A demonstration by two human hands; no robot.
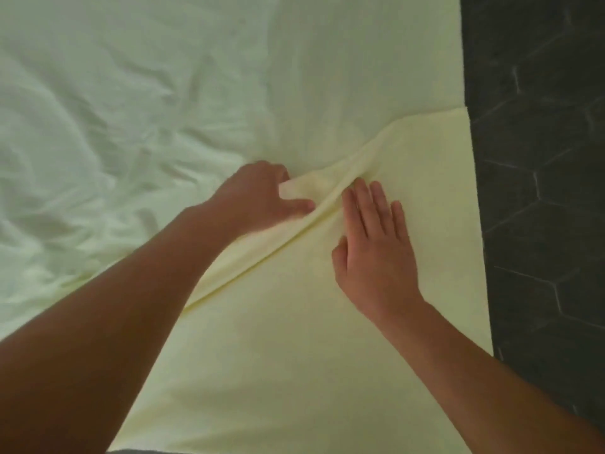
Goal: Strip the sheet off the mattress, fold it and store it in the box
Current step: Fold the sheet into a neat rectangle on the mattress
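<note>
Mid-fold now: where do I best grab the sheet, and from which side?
Probably the raised ridge of the sheet, from the left. It stands up off the flat layer, and its loose end is where the left hand pinches it. The right hand lies flat on the other side, pinning the cloth.

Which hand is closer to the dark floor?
Right. The right hand lies flat on the sheet, toward the floor; the left hand grips a fold farther from it.

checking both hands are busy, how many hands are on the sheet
2. The left hand pinches a raised fold of the sheet at mid-frame; the right hand lies flat on it just to the right, fingers straight.
</note>
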